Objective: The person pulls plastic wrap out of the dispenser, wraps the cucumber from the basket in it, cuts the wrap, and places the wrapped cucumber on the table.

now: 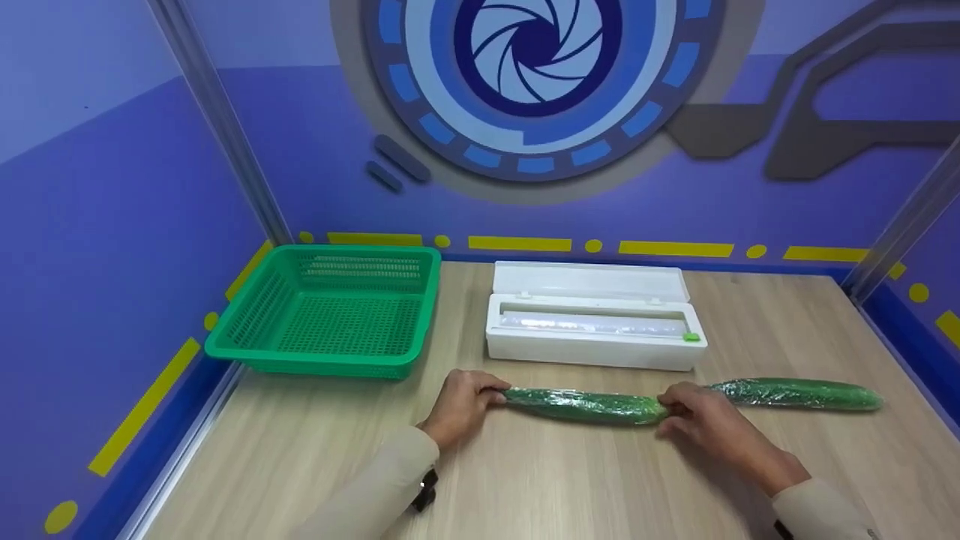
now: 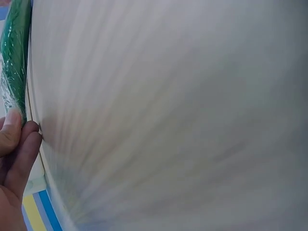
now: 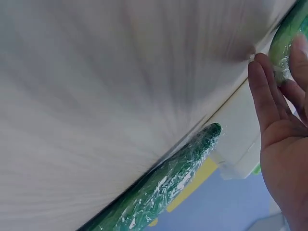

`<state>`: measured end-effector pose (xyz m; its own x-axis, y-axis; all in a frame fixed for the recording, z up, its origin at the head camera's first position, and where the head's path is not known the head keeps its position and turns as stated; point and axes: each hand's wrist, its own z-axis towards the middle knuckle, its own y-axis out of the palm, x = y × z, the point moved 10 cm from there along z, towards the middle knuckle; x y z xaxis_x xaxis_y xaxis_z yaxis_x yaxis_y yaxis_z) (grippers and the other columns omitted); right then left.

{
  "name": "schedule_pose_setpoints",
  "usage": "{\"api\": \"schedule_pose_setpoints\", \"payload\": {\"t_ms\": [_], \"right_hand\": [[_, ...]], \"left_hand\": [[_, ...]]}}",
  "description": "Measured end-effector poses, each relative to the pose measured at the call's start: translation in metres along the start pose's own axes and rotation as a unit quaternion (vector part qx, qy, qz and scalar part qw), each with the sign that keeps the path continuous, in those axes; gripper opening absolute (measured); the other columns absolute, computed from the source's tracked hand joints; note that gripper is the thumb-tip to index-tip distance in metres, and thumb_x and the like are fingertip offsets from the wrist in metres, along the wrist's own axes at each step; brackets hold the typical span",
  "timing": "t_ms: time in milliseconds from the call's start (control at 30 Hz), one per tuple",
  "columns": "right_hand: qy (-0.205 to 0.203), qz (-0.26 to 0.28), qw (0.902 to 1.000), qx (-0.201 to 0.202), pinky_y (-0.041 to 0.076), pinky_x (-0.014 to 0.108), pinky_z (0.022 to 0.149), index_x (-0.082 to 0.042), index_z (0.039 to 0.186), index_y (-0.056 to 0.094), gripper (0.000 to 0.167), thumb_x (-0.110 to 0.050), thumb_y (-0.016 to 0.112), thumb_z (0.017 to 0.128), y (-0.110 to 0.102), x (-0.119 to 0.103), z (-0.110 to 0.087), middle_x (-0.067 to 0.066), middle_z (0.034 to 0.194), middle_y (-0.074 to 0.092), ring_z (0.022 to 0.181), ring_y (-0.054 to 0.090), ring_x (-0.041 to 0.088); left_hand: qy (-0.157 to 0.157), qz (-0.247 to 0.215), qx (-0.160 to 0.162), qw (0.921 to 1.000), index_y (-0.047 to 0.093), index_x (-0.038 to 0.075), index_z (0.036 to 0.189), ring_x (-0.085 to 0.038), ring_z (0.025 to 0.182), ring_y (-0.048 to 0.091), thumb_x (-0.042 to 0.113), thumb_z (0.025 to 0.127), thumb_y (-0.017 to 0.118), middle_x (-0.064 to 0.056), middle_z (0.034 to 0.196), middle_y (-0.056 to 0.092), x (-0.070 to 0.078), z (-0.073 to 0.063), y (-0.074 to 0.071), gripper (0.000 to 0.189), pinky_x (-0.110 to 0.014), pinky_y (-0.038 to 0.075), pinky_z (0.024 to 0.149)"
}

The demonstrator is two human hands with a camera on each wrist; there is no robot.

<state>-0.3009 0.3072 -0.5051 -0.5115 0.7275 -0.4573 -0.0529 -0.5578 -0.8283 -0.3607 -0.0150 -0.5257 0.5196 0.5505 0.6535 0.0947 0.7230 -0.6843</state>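
Observation:
A green cucumber [image 1: 577,406] in shiny cling film lies crosswise on the table between both hands. My left hand [image 1: 459,409] pinches its left end between thumb and fingers; the left wrist view shows the film-wrapped tip [image 2: 17,91] there. At the paler right end, my right hand [image 1: 716,424] holds the tip, with the thumb on one side and fingers on the other in the right wrist view. A second film-wrapped cucumber [image 1: 806,394] rests on the table just beyond the right hand, which hides its left tip in the head view.
Behind the cucumbers stands a white cling film box [image 1: 592,351], its lid [image 1: 589,280] raised and a roll [image 1: 592,324] inside. A green slide cutter [image 1: 691,337] sits at its right end. The green plastic basket [image 1: 322,360] stands at the back left, near the wall.

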Motion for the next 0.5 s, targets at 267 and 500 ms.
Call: {"api": "schedule_pose_setpoints", "payload": {"t_ms": [267, 500], "right_hand": [[0.059, -0.043, 0.9973, -0.009, 0.057, 0.038, 0.078, -0.013, 0.103, 0.073, 0.024, -0.006, 0.087, 0.085, -0.0007, 0.0022, 0.004, -0.009, 0.098, 0.065, 0.089, 0.066, 0.012], [0.034, -0.057, 0.9978, 0.001, 0.059, 0.041, 0.079, -0.015, 0.096, 0.077, 0.021, -0.003, 0.088, 0.083, -0.0049, -0.0035, 0.0084, -0.007, 0.096, 0.072, 0.09, 0.071, 0.017]], "left_hand": [[0.014, 0.033, -0.012, 0.9993, 0.084, 0.008, 0.101, -0.013, 0.095, 0.072, 0.007, 0.093, 0.08, 0.0, 0.099, 0.079, 0.007, 0.0012, 0.0016, 0.009, -0.032, 0.058, 0.086], [0.014, 0.042, -0.011, 0.999, 0.085, 0.008, 0.1, -0.009, 0.09, 0.071, 0.009, 0.09, 0.083, 0.002, 0.095, 0.078, 0.0066, 0.003, 0.0003, 0.01, -0.03, 0.058, 0.083]]}}
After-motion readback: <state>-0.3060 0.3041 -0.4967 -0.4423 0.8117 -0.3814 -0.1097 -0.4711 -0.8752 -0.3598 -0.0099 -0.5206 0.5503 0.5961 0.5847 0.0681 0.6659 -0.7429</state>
